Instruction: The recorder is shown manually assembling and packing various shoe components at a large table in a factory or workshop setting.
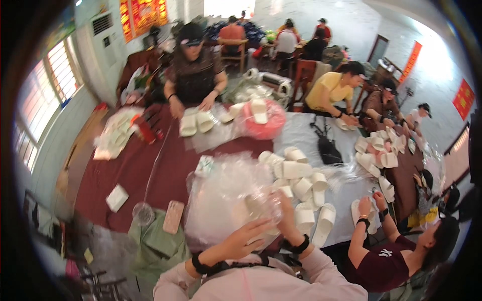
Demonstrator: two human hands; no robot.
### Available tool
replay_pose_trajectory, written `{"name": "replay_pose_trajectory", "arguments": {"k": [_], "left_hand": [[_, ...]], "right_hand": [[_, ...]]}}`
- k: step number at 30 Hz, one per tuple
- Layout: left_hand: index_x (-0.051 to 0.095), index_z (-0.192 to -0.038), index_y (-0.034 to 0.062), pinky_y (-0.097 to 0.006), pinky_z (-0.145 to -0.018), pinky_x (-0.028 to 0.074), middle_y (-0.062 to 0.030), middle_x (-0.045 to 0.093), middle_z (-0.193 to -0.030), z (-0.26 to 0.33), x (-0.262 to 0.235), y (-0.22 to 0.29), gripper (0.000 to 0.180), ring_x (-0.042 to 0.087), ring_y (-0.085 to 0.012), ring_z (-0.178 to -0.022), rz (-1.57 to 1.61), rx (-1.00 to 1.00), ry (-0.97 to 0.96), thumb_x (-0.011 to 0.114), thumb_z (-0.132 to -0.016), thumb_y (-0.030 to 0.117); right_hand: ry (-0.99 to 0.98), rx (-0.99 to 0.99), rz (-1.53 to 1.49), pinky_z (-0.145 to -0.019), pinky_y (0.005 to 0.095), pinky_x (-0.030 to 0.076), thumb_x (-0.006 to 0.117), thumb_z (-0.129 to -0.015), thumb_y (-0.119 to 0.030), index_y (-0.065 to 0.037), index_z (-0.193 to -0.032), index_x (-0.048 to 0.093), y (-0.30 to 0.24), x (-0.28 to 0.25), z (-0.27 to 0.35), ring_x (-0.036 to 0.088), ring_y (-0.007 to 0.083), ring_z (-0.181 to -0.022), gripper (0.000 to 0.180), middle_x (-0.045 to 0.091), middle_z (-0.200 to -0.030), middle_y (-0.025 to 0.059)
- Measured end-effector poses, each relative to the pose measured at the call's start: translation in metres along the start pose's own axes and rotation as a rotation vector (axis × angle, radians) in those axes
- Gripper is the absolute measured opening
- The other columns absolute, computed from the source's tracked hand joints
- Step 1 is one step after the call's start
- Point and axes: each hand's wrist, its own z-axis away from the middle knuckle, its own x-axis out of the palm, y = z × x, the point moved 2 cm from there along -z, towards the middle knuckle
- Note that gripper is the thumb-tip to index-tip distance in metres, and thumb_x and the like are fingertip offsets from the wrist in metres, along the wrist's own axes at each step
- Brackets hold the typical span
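Clear plastic (218,198) by the worktop (173,173)'s near edge
My left hand (248,235) spreads nearly straight fingers over it; my right hand (287,216) curls alongside, grip unclear.

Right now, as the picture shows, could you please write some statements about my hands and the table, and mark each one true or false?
1. Your right hand is at clear plastic. True.
2. Your left hand is a closed fist. False: the left hand has its fingers extended.
3. The phone lies left of the plastic pile. True.
4. The slippers heaped just right of that pile are black. False: those slippers are white.
5. The pink bundle has one slipper on top. True.
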Motion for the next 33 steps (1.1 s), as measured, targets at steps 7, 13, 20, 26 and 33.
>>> {"name": "replay_pose_trajectory", "arguments": {"k": [7, 13, 20, 26, 33], "left_hand": [[0.047, -0.121, 0.0029, -0.039, -0.091, 0.039, -0.0196, 0.051, -0.117, 0.113, -0.038, -0.066, 0.039, 0.049, -0.033, -0.107, -0.086, -0.367, -0.128, 0.051, -0.086, 0.021], [0.048, -0.119, 0.0022, -0.041, -0.089, 0.041, -0.0193, 0.052, -0.116, 0.291, -0.069, -0.166, 0.052, 0.048, -0.0338, -0.109, -0.429, -0.937, -0.066, 0.057, -0.081, 0.036], [0.029, -0.134, 0.0052, -0.048, -0.098, 0.032, -0.0219, 0.036, -0.133, 0.426, -0.046, -0.23, 0.087, 0.032, -0.0367, -0.124, -0.599, -1.105, -0.341, 0.065, -0.069, 0.051], [0.024, -0.138, 0.0159, -0.054, -0.099, 0.026, -0.0224, 0.025, -0.139, 0.443, -0.015, -0.247, 0.09, 0.024, -0.0418, -0.128, -0.462, -1.293, -0.035, 0.067, -0.067, 0.052], [0.04, -0.127, 0.0131, -0.053, -0.1, 0.025, -0.0189, 0.038, -0.13, 0.411, -0.021, -0.258, 0.074, 0.027, -0.0403, -0.126, -0.384, -1.132, 0.021, 0.065, -0.068, 0.05]], "right_hand": [[0.247, -0.167, 0.328, -0.085, 0.0338, 0.041, 0.051, -0.082, -0.003, -0.001, -0.098, 0.06, -0.031, -0.007, -0.02, 0.054, 0.0255, -0.093, 0.018, 0.058, -0.095, 0.0114], [0.403, 0.143, -0.239, -0.089, 0.0288, 0.038, 0.048, -0.089, -0.01, 0.003, -0.106, 0.058, -0.089, 0.04, -0.012, 0.053, 0.0153, -0.097, 0.023, 0.06, -0.104, 0.0092], [0.236, 0.206, -0.562, -0.095, 0.0299, 0.036, 0.051, -0.088, -0.009, 0.004, -0.102, 0.057, -0.142, 0.116, 0.02, 0.051, 0.0186, -0.106, 0.02, 0.057, -0.112, 0.0117], [-0.05, -0.056, -0.318, -0.098, 0.0344, 0.035, 0.052, -0.085, -0.002, -0.001, -0.1, 0.058, -0.17, 0.2, 0.039, 0.051, 0.0224, -0.109, 0.016, 0.059, -0.106, 0.0111], [-0.041, 0.03, -0.586, -0.098, 0.0395, 0.035, 0.05, -0.083, 0.005, 0.0, -0.093, 0.058, -0.204, 0.227, 0.041, 0.05, 0.0286, -0.11, 0.014, 0.058, -0.105, 0.0114]]}}
